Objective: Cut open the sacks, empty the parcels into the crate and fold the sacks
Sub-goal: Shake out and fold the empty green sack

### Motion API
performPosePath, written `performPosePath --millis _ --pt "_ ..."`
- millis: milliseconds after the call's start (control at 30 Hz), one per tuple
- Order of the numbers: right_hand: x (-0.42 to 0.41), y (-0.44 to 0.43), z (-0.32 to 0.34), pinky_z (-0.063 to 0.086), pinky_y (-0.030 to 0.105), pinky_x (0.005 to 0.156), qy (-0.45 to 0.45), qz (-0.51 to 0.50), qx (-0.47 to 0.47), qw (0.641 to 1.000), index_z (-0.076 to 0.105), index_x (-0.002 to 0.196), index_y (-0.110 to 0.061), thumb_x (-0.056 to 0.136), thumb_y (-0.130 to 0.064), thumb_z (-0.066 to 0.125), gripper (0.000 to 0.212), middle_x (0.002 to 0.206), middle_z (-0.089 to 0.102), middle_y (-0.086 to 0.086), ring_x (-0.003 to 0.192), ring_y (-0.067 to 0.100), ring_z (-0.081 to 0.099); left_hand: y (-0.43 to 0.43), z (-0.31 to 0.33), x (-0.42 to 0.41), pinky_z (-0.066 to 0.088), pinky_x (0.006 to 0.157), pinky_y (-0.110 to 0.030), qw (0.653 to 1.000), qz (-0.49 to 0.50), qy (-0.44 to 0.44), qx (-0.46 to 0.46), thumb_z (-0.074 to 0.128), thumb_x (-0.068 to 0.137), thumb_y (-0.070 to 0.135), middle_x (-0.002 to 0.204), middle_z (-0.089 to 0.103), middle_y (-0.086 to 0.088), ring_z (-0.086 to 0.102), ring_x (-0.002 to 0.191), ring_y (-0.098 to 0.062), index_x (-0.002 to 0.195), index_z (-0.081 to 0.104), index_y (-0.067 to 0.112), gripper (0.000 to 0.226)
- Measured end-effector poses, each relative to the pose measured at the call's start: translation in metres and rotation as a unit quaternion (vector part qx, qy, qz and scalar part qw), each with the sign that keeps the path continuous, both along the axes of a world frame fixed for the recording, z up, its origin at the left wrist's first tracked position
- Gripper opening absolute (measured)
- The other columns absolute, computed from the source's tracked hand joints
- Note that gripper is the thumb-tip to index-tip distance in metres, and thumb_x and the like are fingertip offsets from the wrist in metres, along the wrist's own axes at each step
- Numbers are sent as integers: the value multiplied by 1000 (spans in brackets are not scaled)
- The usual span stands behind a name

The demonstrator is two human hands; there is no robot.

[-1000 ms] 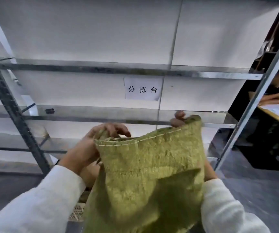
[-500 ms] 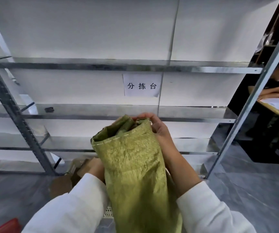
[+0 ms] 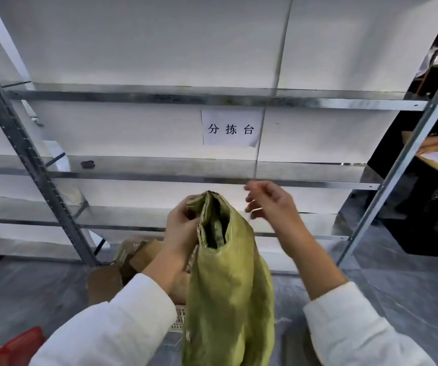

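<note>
Gripping the sack (image 3: 228,299): left hand (image 3: 183,228) pinches the bunched mouth of the green woven bag, which hangs upright over the crate (image 3: 179,319).
Right hand (image 3: 268,204): off the sack now, raised just beside its mouth, fingers loosely curled, nothing visibly held; half a second ago it clasped the top.
Left hand's shift: up from the sack's side to its mouth.
Parcels (image 3: 143,256): brown, in the crate.

Sack (image 3: 228,299): olive-green, woven texture, darker green inside the mouth. Parcels (image 3: 143,256): brown cardboard. Crate (image 3: 179,319): off-white, lattice-patterned wall. Sleeves (image 3: 122,326): white. Shelving rack (image 3: 212,97): grey metal, dull sheen. Wall panels (image 3: 159,35): white. Paper sign (image 3: 231,128): white, black characters. Floor (image 3: 410,286): grey, faintly veined. Object at lower left (image 3: 19,347): red.
</note>
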State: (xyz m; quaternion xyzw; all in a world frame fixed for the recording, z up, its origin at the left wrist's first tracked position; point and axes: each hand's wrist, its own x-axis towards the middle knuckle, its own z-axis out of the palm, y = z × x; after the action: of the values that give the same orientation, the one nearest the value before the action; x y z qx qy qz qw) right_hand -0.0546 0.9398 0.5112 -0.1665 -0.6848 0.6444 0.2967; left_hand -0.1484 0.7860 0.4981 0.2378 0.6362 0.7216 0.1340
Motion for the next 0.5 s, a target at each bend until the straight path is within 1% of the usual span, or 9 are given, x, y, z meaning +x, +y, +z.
performPosePath --millis 33,100,167,200,267,333,367,433,500 --pt "8 7 0 55 29 70 15 37 -34 999 65 106 -11 87 -51 60 45 93 69 7 83 21 68 -2 -2 -7 55 78 -38 999 44 17 -18 73 71 14 85 71 -4 66 87 -27 89 70 23 20" --pt "18 11 0 55 33 83 -37 125 -38 991 56 119 -19 72 -68 67 69 119 64 9 101 20 67 -5 -6 -20 51 72 -27 988 114 60 -81 68 81 5 83 68 3 64 84 -19 92 66 22 20" --pt "26 2 -9 51 26 91 -97 165 38 981 42 130 -30 60 -55 85 86 131 57 -4 112 9 61 -3 -1 -21 49 71 -21 977 129 118 -120 69 84 15 87 67 9 63 83 -8 97 65 20 14" --pt "30 -5 -14 50 22 92 -84 159 86 980 39 131 -31 61 -41 89 87 128 57 -12 114 4 59 -1 2 -18 48 70 -17 975 123 139 -126 72 83 22 87 68 10 63 82 -2 97 66 20 15" --pt "33 -6 -21 48 17 87 -29 58 121 991 50 121 -25 64 -21 89 69 110 66 -19 105 -3 61 1 3 -14 45 65 -7 972 102 161 -135 76 80 26 85 68 12 62 77 6 95 67 21 18" --pt "35 7 -20 45 11 76 -19 -49 137 989 65 99 -27 66 -17 88 41 88 71 -23 87 -9 64 -3 5 -14 43 60 -5 971 94 167 -144 80 76 25 79 68 11 60 67 6 88 67 21 19" --pt "38 13 -18 44 11 72 -35 -69 159 984 68 92 -26 67 -17 87 34 83 72 -21 83 -8 64 -6 6 -14 41 57 -6 966 96 180 -159 82 73 28 72 65 9 57 62 3 83 65 20 21" --pt "36 19 -16 47 17 72 -59 -88 190 976 66 90 -20 70 -17 85 27 81 71 -11 81 1 64 -7 11 -12 34 48 -13 950 90 207 -215 80 74 37 61 54 4 45 54 -4 73 58 15 31" --pt "31 6 -14 49 26 71 -70 -132 201 968 61 93 -20 74 -19 78 25 81 68 -9 79 6 63 3 17 -5 29 44 -16 947 85 193 -243 74 80 35 56 45 4 39 49 -5 65 49 14 36"
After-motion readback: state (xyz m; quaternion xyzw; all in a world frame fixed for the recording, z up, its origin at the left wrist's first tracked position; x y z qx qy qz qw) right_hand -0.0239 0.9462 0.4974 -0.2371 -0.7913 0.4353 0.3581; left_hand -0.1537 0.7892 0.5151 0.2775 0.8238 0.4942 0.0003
